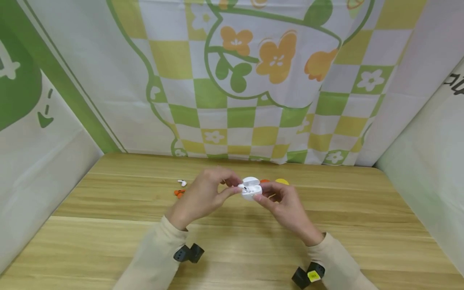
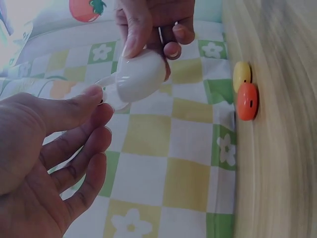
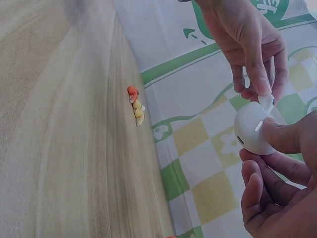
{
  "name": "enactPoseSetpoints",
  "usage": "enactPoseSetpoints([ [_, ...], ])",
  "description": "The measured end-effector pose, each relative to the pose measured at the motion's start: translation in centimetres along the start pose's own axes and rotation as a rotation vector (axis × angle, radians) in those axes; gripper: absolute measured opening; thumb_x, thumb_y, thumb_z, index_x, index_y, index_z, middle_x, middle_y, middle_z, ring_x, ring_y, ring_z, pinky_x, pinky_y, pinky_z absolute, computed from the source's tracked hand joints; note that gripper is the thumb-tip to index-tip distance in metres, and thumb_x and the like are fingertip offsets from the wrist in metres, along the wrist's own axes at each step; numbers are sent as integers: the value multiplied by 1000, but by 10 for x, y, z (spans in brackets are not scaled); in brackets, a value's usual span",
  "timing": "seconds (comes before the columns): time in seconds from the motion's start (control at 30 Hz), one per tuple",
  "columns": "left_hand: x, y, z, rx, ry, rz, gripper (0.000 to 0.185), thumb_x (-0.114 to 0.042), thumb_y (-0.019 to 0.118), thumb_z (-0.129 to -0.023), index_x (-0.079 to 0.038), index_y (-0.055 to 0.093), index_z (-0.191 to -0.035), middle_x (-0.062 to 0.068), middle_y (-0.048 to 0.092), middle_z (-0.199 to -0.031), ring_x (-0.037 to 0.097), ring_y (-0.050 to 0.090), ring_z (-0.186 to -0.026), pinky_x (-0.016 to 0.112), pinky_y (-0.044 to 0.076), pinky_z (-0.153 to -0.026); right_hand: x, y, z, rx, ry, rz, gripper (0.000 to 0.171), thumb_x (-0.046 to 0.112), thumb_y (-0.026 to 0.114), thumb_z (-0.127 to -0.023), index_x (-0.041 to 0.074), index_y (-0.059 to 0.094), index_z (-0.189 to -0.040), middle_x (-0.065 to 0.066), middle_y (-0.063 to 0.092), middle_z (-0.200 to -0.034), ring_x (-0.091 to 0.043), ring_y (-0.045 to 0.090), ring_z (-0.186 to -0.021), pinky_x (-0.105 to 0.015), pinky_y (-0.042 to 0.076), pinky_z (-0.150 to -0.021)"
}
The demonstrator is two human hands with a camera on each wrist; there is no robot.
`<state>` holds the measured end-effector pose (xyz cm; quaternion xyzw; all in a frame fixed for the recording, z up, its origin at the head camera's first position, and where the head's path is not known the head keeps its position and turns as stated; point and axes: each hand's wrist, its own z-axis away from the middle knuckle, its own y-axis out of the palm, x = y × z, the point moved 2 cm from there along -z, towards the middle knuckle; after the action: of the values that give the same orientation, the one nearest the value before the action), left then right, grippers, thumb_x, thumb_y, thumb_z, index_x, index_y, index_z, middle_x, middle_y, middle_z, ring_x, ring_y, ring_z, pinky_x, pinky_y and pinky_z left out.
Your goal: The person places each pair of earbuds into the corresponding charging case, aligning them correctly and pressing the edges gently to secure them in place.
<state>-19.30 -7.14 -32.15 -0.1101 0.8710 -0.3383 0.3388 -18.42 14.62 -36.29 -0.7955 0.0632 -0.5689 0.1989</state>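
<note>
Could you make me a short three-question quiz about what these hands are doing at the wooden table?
1. True or false: the white earbud case lies shut on the table.
2. Which hand holds the case? A. right hand B. left hand C. neither
3. Fill in: the left hand pinches a small white ____ at the case's open top.

Key:
1. False. The case is held above the table with its lid up.
2. A. The right hand's fingers wrap round the case.
3. Earbud. Another loose white earbud lies on the table by a small orange piece, and an orange disc and a yellow disc lie behind the hands.
</note>
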Motion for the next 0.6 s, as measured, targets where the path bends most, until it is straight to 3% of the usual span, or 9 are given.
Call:
enactPoseSetpoints([
  [0.33, -3, 5, -1, -19, 47, -77, 11, -7, 81, -86, -7, 79, -96, 1, 75, -91, 9, 67, -80, 25, 55, -74, 1, 1, 1, 1, -31, 4, 18, 9, 76, -92, -2, 74, -106, -10, 73, -98, -17, 64, -81, -27, 53, -70],
  [0.6, -5, 9, 0, 31, 21, -107, 11, -9, 78, -90, -7, 79, -100, 1, 74, -95, 10, 66, -82, 25, 53, -71, -1, 1, 0, -6, -31, 19, 16, 8, 76, -92, 0, 74, -105, -7, 73, -97, -17, 64, -80, -28, 54, -70],
])
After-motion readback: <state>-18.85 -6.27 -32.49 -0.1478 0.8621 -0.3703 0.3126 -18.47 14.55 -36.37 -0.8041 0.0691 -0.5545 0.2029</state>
